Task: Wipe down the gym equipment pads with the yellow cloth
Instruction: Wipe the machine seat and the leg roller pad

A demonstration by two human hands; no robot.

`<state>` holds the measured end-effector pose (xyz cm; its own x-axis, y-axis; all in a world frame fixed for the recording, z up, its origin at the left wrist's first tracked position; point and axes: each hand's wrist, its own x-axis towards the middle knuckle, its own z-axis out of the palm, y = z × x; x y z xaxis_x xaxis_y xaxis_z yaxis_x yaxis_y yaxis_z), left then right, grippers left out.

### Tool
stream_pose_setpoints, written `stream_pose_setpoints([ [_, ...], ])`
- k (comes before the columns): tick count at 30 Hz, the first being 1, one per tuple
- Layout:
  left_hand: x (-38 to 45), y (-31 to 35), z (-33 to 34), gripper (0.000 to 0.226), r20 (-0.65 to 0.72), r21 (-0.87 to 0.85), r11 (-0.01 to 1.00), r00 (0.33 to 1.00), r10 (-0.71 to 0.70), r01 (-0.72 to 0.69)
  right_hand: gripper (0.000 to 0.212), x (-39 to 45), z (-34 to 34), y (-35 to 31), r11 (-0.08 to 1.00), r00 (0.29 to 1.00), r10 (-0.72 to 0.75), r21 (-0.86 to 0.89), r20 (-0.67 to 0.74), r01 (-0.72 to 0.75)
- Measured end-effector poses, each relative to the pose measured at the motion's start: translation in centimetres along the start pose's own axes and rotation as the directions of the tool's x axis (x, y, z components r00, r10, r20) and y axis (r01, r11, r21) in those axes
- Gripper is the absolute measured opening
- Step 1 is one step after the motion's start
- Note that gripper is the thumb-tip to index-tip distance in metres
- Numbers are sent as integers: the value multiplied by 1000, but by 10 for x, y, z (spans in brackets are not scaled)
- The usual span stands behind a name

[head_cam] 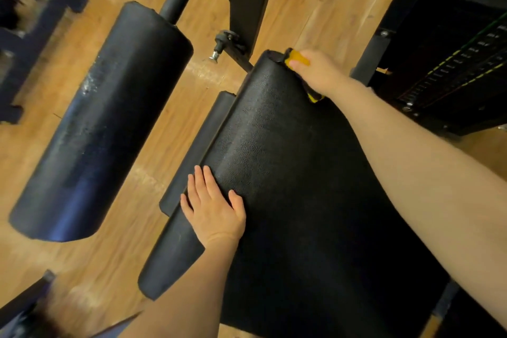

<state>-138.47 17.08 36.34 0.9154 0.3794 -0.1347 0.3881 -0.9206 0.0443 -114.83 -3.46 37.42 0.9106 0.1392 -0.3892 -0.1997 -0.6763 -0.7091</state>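
A large black seat pad (290,173) fills the middle and lower right of the head view. My right hand (319,71) grips the yellow cloth (297,59) at the pad's far right corner, with part of the cloth showing again below the palm. My left hand (214,206) lies flat with straight fingers on the pad's left edge. A black roller pad (101,123) hangs to the left above the floor, with a scuffed patch on its surface.
The black machine frame (247,5) rises at the top centre, with a pull pin (219,49) beside it. A weight stack (452,63) stands at the right. Wooden floor (153,173) lies between the pads. Dark equipment (24,35) sits at the far left.
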Motion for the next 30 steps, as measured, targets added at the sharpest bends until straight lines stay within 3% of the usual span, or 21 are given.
stream_pose_setpoints([
  [4,0,0,1,73,-8,-1,1000,1000,5,-5,36,-53,-16,43,995,995,96,-46,40,-94],
  [14,-1,1,3,74,-22,-3,1000,1000,2,-2,34,-207,-43,209,918,919,391,-55,-46,-393],
  [21,-3,2,2,74,-33,-25,1000,999,-4,4,31,-234,-31,226,885,856,466,117,-224,-451],
  [26,-3,2,3,77,-47,-38,999,999,-3,1,27,-244,-14,234,816,729,575,200,-371,-542],
  [30,-4,0,4,78,-53,-42,999,999,2,-5,32,-249,9,232,712,525,685,311,-506,-629],
])
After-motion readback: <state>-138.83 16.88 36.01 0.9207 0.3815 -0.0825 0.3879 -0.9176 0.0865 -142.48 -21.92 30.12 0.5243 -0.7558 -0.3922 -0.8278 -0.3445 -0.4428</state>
